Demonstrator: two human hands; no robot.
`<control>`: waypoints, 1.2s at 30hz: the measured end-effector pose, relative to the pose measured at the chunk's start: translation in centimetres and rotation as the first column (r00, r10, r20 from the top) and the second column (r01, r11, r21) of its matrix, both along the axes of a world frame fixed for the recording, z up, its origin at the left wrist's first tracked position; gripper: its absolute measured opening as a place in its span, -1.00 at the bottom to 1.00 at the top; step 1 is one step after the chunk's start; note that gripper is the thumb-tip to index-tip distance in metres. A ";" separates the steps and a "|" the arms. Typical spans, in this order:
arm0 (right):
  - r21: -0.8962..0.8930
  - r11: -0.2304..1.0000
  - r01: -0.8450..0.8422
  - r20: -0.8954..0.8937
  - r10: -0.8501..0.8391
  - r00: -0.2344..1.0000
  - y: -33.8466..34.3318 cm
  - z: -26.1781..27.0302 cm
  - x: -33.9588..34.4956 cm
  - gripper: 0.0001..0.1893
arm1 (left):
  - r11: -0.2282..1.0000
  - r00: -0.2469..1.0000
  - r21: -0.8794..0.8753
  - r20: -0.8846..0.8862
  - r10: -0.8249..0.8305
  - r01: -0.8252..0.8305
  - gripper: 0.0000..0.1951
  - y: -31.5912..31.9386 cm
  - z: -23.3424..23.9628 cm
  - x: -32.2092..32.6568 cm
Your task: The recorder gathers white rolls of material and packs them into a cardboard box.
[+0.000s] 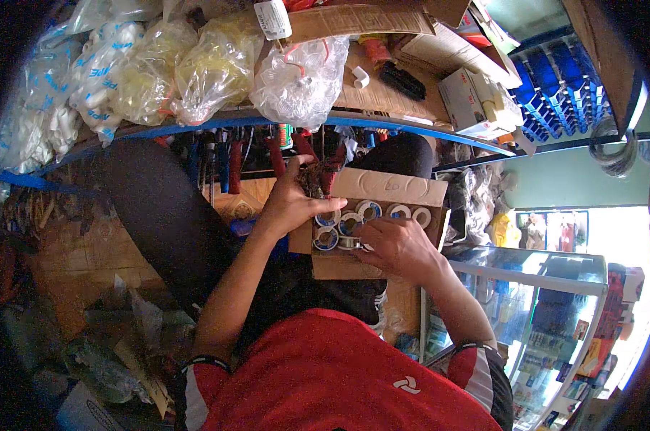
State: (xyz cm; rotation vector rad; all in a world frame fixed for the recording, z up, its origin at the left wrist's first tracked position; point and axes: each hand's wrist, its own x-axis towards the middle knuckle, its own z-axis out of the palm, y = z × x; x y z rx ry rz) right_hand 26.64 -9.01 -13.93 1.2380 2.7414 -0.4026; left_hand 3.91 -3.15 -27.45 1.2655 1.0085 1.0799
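Observation:
An open cardboard box [387, 186] rests at the person's lap, its flaps folded out, with several small round spools [325, 238] inside, some on edge and some flat. My left hand [298, 199] is at the box's left rear edge, thumb stretched over the spools and fingers beside a dark, reddish bundle. Inside the box's front right part is my right hand [395, 245], its bent fingertips touching the spools near the middle; whether they grip one is hidden.
Ahead runs a blue-edged shelf [379, 119] with clear plastic bags [303, 81], a black brush [402, 81] and a white pipe elbow [360, 77]. Red-handled tools [235, 167] hang or stand below it. A glass display case [529, 275] stands at the right.

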 end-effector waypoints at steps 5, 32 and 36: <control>0.125 0.992 0.018 -0.046 -0.013 0.999 0.1 -0.3 -0.3 -0.64 | 0.998 1.000 -0.059 0.026 -0.017 0.018 0.03 0.2 0.2 -0.1; -0.214 0.896 0.390 -0.043 -0.407 0.912 0.0 0.0 -1.5 -0.70 | 0.999 1.000 0.052 -0.011 0.018 -0.017 0.15 -0.1 0.5 -0.3; -0.141 0.917 0.373 -0.072 -0.385 0.920 -0.9 -0.5 -1.7 -0.70 | 0.997 0.996 0.069 -0.080 0.037 -0.031 0.13 -0.1 0.8 -0.5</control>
